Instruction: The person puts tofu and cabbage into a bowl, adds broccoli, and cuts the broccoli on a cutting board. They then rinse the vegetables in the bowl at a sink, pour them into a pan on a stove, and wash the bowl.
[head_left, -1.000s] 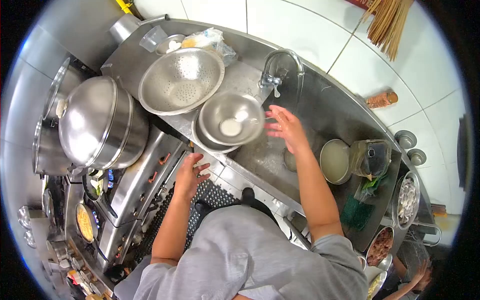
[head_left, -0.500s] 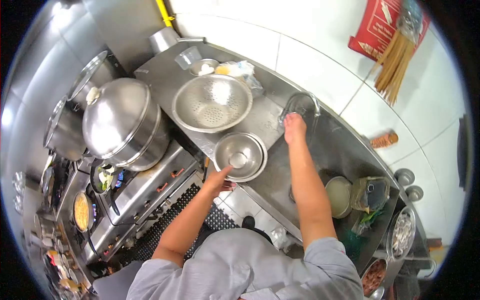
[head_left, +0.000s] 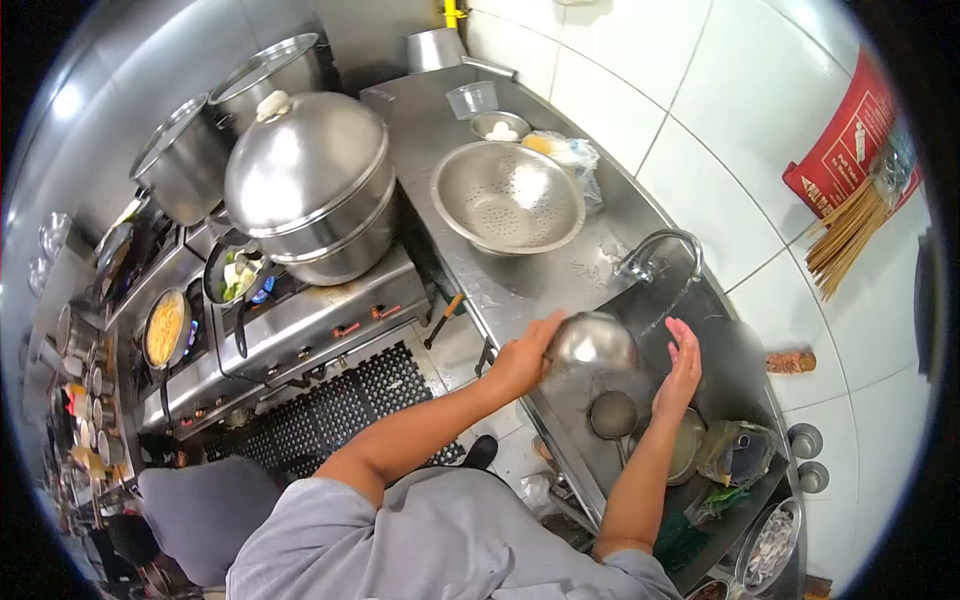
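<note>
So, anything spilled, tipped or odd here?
Only the steel bowl: the left hand holds it tipped over, rounded bottom up, above the sink. The right hand is open beside it. No spill is visible.

Not much room is left over the sink (head_left: 735, 345): its mouth is taken up by the steel bowl (head_left: 592, 342) gripped at the rim by the left hand (head_left: 520, 362), with the open right hand (head_left: 680, 370) just beside it. The faucet (head_left: 660, 250) arches over the back edge. Below, the basin is crowded by a small ladle (head_left: 613, 415) and a pot (head_left: 685, 450). Open counter (head_left: 545, 280) is found between the sink and the colander (head_left: 508, 197).
</note>
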